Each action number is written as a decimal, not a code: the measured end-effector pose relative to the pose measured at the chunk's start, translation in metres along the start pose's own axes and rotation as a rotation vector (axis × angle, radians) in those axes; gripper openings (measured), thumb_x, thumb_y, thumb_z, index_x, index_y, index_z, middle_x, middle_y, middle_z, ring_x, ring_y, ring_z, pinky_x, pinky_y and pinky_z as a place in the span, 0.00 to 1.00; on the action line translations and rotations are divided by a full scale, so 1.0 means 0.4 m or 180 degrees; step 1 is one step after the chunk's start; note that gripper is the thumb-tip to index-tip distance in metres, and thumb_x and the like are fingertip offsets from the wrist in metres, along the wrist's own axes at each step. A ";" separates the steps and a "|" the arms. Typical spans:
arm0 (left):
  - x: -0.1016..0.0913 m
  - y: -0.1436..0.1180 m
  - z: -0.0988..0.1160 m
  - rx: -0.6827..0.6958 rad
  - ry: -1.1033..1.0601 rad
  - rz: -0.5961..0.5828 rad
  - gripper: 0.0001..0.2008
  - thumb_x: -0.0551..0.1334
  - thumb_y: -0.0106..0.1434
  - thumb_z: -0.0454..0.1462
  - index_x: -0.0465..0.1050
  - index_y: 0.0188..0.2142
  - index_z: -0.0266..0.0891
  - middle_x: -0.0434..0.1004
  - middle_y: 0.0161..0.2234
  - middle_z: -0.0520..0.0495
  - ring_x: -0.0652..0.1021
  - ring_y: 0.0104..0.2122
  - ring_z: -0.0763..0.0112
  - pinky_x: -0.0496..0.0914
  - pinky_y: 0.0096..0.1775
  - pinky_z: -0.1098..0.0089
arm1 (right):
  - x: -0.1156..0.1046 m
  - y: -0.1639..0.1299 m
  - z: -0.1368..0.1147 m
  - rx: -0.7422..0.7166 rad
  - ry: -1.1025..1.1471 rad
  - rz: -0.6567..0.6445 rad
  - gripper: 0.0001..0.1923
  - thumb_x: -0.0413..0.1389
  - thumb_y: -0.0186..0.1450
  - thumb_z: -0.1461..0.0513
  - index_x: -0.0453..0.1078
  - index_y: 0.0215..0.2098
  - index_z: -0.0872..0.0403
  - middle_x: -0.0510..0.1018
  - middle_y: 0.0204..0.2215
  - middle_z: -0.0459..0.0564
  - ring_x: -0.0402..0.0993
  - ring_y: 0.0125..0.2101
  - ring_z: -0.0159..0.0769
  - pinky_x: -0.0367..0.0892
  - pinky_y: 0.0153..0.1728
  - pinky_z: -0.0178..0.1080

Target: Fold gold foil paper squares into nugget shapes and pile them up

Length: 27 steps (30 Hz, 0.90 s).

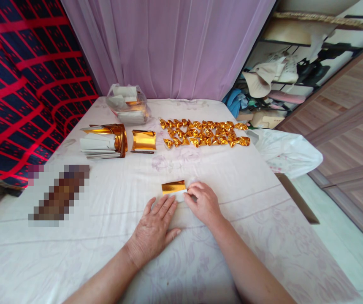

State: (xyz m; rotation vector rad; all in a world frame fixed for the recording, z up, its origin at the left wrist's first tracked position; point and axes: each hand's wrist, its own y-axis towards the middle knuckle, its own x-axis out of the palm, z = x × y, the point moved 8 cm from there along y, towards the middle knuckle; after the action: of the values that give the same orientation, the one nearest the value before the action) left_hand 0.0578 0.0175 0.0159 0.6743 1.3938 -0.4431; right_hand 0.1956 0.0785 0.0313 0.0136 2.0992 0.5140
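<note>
A small sheet of gold foil paper (173, 187) lies on the table, partly folded so that a white strip shows along its near edge. My left hand (152, 226) rests flat with its fingers spread, the fingertips on the sheet's near left edge. At the sheet's right end, my right hand (204, 203) pinches the corner between thumb and forefinger. Beyond the hands, several folded gold foil pieces (205, 134) lie in rows. A short stack of gold foil sheets (144, 140) sits to their left.
A bigger pile of foil sheets (104, 142) stands at the back left, with a clear plastic bag of sheets (127, 103) behind it. A blurred-out patch (59, 194) covers something on the left. A white plastic bag (287, 152) is beyond the table's right edge.
</note>
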 end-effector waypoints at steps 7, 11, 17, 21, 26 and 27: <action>-0.003 0.004 0.000 0.0011 0.0025 -0.0020 0.31 0.53 0.68 0.51 0.61 0.62 0.33 0.64 0.62 0.39 0.64 0.61 0.53 0.56 0.60 0.50 | 0.000 0.000 -0.001 -0.0010 -0.0031 0.0031 0.11 0.56 0.63 0.63 0.69 0.22 0.51 0.77 0.30 0.47 0.72 0.33 0.35 0.64 0.39 0.37; -0.005 0.006 0.001 0.0012 0.0043 -0.0025 0.31 0.53 0.68 0.51 0.61 0.62 0.33 0.64 0.62 0.39 0.65 0.61 0.53 0.57 0.59 0.50 | -0.002 0.000 -0.002 -0.0012 -0.0024 0.0061 0.11 0.56 0.63 0.63 0.69 0.22 0.51 0.77 0.30 0.48 0.72 0.34 0.35 0.65 0.39 0.38; -0.005 0.005 0.001 0.0008 0.0053 -0.0018 0.31 0.52 0.68 0.51 0.61 0.62 0.33 0.63 0.63 0.39 0.65 0.61 0.53 0.57 0.59 0.50 | 0.001 0.000 -0.001 0.0003 -0.0043 0.0058 0.11 0.56 0.62 0.63 0.68 0.22 0.51 0.77 0.30 0.48 0.72 0.34 0.36 0.65 0.39 0.38; -0.002 0.004 0.000 -0.0004 -0.0009 -0.0010 0.31 0.52 0.68 0.51 0.60 0.63 0.34 0.64 0.62 0.39 0.64 0.61 0.53 0.56 0.60 0.49 | 0.001 -0.001 -0.001 0.0019 -0.0031 0.0084 0.10 0.56 0.62 0.63 0.68 0.23 0.52 0.77 0.30 0.48 0.72 0.34 0.36 0.64 0.39 0.38; 0.003 0.002 -0.001 -0.0032 -0.0032 0.0012 0.31 0.52 0.68 0.52 0.59 0.63 0.34 0.64 0.62 0.39 0.64 0.61 0.53 0.55 0.60 0.49 | 0.002 -0.001 -0.001 0.0054 -0.0042 0.0071 0.10 0.56 0.62 0.63 0.68 0.23 0.52 0.77 0.30 0.48 0.72 0.34 0.36 0.64 0.40 0.38; 0.004 0.002 -0.001 -0.0031 -0.0031 0.0012 0.31 0.52 0.68 0.52 0.60 0.63 0.34 0.64 0.62 0.39 0.64 0.61 0.53 0.55 0.60 0.49 | 0.002 -0.001 -0.002 0.0056 -0.0051 0.0077 0.10 0.56 0.62 0.63 0.68 0.23 0.52 0.77 0.30 0.48 0.72 0.34 0.36 0.64 0.39 0.38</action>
State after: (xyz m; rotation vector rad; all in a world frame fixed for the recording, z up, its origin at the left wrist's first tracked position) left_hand 0.0582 0.0185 0.0143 0.6661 1.3843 -0.4359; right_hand 0.1947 0.0781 0.0309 0.0531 2.0900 0.5085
